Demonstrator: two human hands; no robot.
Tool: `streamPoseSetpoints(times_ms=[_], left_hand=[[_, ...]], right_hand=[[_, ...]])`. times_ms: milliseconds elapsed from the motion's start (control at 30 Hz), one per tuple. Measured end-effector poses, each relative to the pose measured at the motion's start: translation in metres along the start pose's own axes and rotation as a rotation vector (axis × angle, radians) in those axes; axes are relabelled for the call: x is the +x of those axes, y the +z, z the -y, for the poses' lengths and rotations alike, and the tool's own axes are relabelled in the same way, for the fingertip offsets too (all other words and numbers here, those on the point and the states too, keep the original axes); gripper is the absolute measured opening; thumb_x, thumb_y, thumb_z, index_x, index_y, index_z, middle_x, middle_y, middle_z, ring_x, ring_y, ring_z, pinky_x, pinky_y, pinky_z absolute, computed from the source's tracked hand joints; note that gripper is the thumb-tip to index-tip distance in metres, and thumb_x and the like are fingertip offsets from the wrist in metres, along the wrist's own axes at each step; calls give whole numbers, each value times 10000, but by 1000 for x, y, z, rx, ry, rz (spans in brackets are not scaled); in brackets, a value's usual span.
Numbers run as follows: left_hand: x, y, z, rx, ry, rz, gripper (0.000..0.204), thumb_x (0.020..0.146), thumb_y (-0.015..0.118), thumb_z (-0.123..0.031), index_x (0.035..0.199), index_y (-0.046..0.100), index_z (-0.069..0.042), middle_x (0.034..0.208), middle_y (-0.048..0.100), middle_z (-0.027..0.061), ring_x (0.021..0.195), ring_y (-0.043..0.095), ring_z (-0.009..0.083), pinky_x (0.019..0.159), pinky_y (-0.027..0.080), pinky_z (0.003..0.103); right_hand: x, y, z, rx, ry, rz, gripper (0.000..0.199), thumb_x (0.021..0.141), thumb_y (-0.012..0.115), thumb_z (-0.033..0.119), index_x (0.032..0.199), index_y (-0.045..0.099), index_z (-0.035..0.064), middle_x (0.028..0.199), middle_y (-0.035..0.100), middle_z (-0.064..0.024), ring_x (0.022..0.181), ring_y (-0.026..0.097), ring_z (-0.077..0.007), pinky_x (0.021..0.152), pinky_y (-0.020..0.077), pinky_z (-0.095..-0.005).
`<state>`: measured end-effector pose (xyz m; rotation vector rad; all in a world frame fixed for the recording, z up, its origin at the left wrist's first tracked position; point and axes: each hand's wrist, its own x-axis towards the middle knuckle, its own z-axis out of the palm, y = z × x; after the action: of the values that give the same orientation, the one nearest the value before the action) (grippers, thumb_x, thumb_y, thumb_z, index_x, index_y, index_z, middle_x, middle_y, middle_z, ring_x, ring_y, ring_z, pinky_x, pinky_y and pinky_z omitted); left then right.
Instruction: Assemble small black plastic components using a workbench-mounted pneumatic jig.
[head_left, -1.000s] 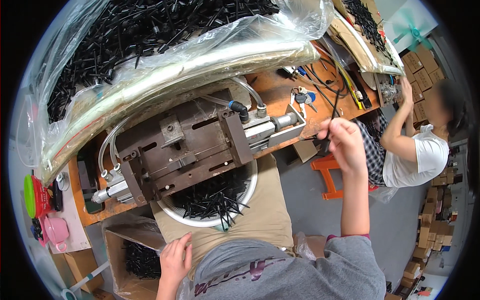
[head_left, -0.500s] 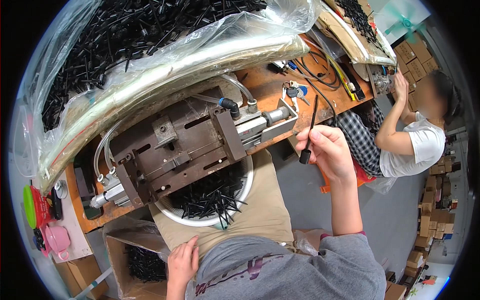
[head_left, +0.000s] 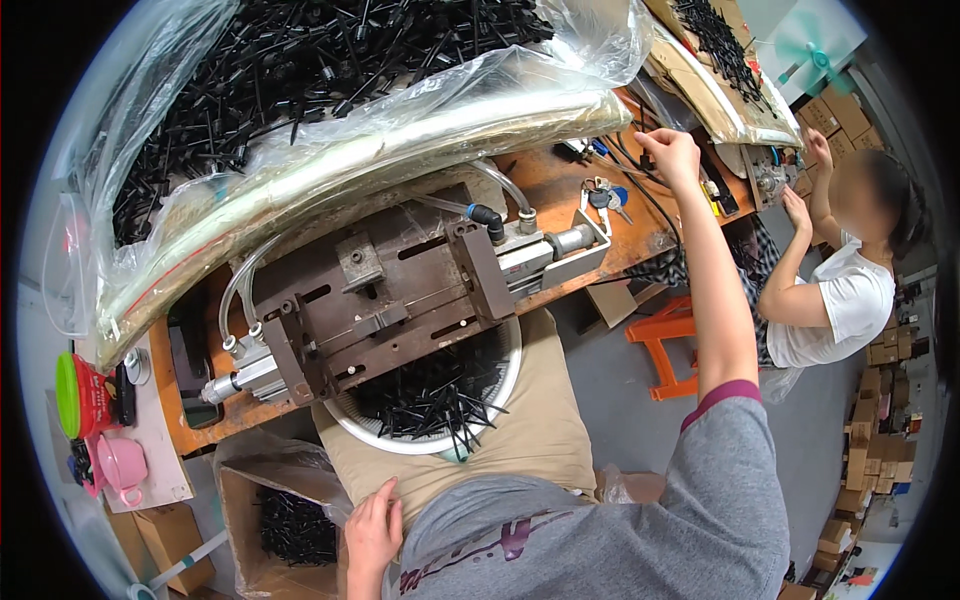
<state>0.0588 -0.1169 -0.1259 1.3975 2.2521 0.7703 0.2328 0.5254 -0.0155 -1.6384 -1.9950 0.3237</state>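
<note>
The left hand (head_left: 372, 528) rests low by the person's lap, fingers loosely spread and holding nothing, next to the open cardboard box (head_left: 262, 500) of black plastic pieces; it sits about where it was a second ago. Just above the lap, one round white basin (head_left: 505, 385) holds a heap of the same black pieces, on a tan cloth over the knees.

Over the basin's far rim stands one metal press machine (head_left: 385, 290) on the orange workbench (head_left: 555, 185), with clear hoses looping from its back. One bunch of keys (head_left: 603, 197) lies on the bench to its right.

The right arm has changed most. A second ago the right hand (head_left: 668, 152) was near the machine's right end, and half a second ago it gripped a thin dark stick by the bench edge. Now the arm is stretched far out, and the hand has reached the black cables (head_left: 640, 180) at the back of the bench. The fingers are curled downward; whether they grasp anything cannot be told, and the stick is no longer visible.

Farther back, one big clear plastic bag (head_left: 330, 120) full of black pieces covers the bench. At the right, one other person in a white shirt (head_left: 840, 310) sits with both hands raised to a second work surface.
</note>
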Motion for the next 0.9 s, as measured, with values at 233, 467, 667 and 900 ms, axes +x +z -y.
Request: streamPoseSetpoints(times_ms=[233,467,667,900], left_hand=[[-10,0,4,7,-93,6,388,899,660,-70,1282,600,-68,889,699,96,772,684,296,709,542,397],[-8,-3,5,27,-70,-11,409,888,661,-54,1291,597,-70,884,697,98,759,680,293,700,543,392],[22,-13,-8,33,89,-80,425,857,673,-4,1276,615,-50,855,684,108,717,664,283,654,529,376],[50,-28,-21,55,261,-202,455,789,698,62,1231,641,-29,820,665,92,651,625,248,596,504,345]], right_hand=[[30,20,12,-306,48,124,307,822,801,422,982,799,160,1034,768,-86,989,728,-237,858,559,-395],[38,-17,8,487,-150,14,221,874,773,264,1006,799,89,923,757,-5,812,660,-92,751,519,-258],[-21,-79,94,864,-451,-38,192,954,691,163,1073,748,24,956,729,-15,793,583,-44,764,464,-207],[-95,-82,206,812,-828,127,147,920,721,108,1010,732,-9,867,715,-47,732,617,-81,693,505,-224]])
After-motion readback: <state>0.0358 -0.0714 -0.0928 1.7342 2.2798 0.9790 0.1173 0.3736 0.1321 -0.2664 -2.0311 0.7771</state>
